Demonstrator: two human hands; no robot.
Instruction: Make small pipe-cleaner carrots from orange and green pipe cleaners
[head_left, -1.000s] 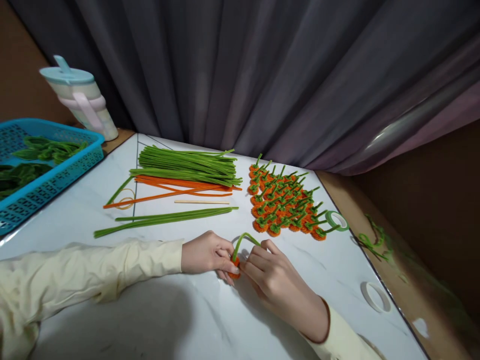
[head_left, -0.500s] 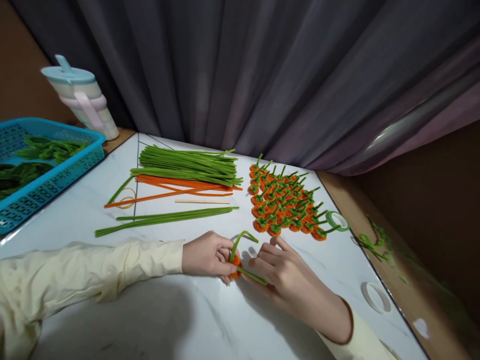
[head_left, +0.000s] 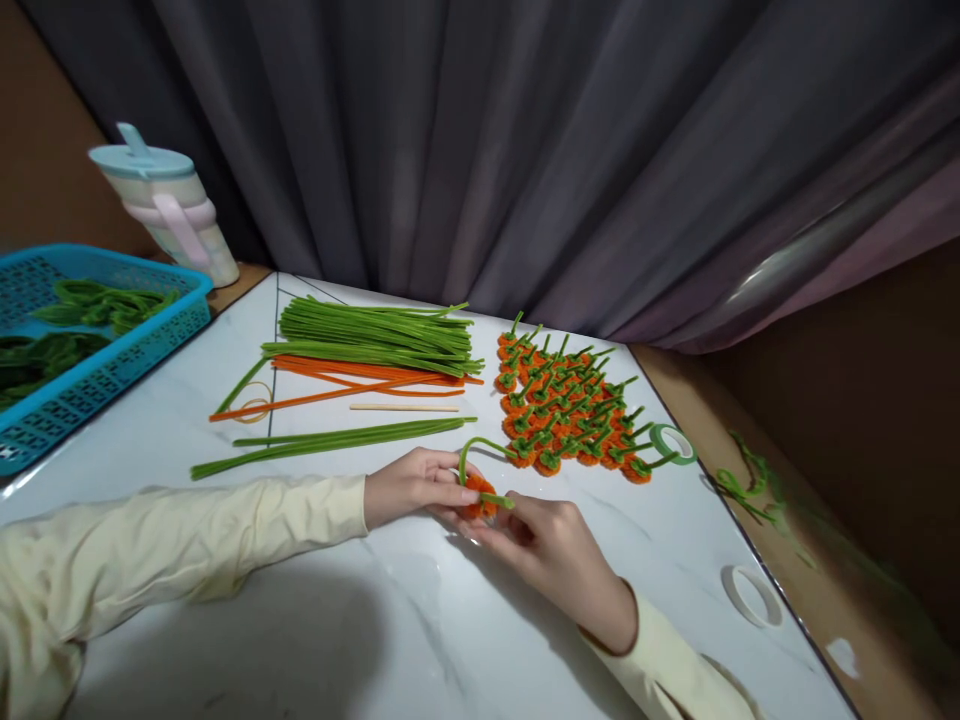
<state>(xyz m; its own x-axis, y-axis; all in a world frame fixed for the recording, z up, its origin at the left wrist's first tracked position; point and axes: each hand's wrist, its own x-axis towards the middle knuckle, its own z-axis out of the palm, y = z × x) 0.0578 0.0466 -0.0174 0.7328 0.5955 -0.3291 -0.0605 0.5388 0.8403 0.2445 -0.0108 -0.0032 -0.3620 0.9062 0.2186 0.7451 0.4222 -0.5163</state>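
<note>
Between the fingers and thumb of my left hand (head_left: 420, 487) is a small orange pipe-cleaner pumpkin (head_left: 480, 497). A green pipe cleaner (head_left: 486, 443) runs from it, one end arching up and to the right, the other short end pointing right. My right hand (head_left: 559, 548) is closed at the pumpkin's right side, its thumb and fingers at the short green end and the pumpkin's lower edge. Rows of finished-looking orange pumpkins with green stems (head_left: 566, 400) stand just beyond my right hand.
Green pipe cleaners (head_left: 375, 335) lie in a bundle above orange ones (head_left: 360, 385), with a wooden stick (head_left: 403, 408) and loose green stems (head_left: 337, 435) nearer. Left are a blue basket (head_left: 112, 375) and a tumbler (head_left: 176, 215). Green tape (head_left: 673, 444) and a white ring (head_left: 751, 596) lie right.
My right hand has moved left and up to the pumpkin, its fingers curling in. The pumpkin has risen slightly and turned, showing more of its orange side.
</note>
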